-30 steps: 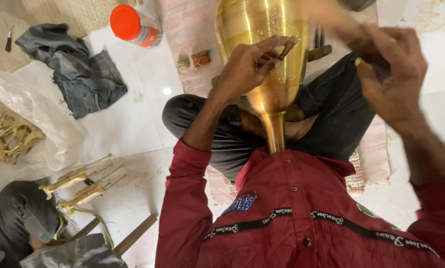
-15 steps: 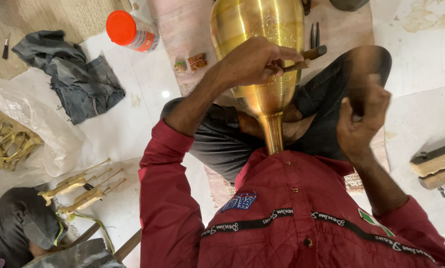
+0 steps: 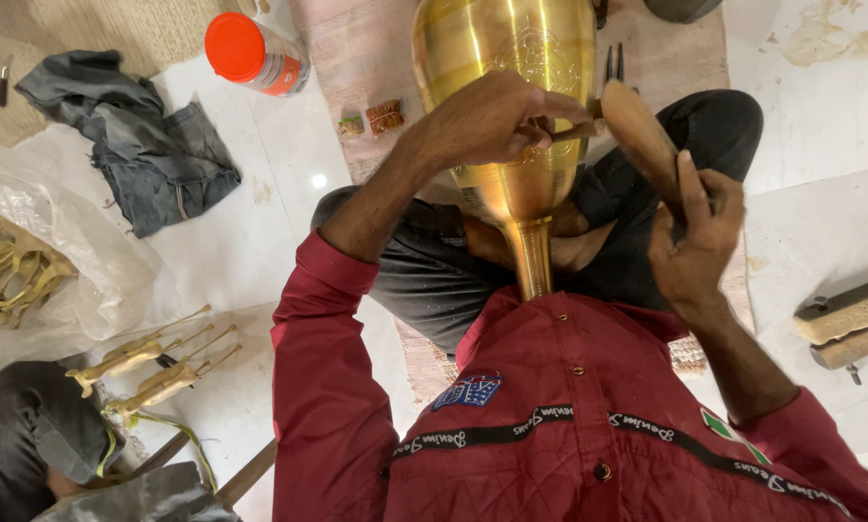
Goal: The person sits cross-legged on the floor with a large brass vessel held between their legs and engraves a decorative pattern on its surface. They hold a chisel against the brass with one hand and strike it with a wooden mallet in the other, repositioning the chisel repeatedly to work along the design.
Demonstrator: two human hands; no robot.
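A large polished brass vase [image 3: 511,68] lies along my lap, its narrow neck [image 3: 532,256] pointing at my chest. My left hand [image 3: 497,121] rests on the vase's body and pinches a thin metal chisel [image 3: 574,129] against the surface. My right hand [image 3: 695,242] grips a wooden mallet [image 3: 637,130] by its handle, the head held close to the chisel's end. I sit cross-legged in dark trousers [image 3: 424,275] and a red shirt [image 3: 550,425].
An orange-capped bottle [image 3: 252,53] lies at the upper left beside a grey cloth [image 3: 139,145]. Brass castings [image 3: 148,372] and a plastic sheet with more brass pieces [image 3: 13,275] lie at the left. Wooden blocks [image 3: 850,319] sit at the right. Another person's knee [image 3: 28,435] is at lower left.
My right hand has swung the mallet from raised at the upper right down and in toward the chisel. The left hand has stayed on the vase.
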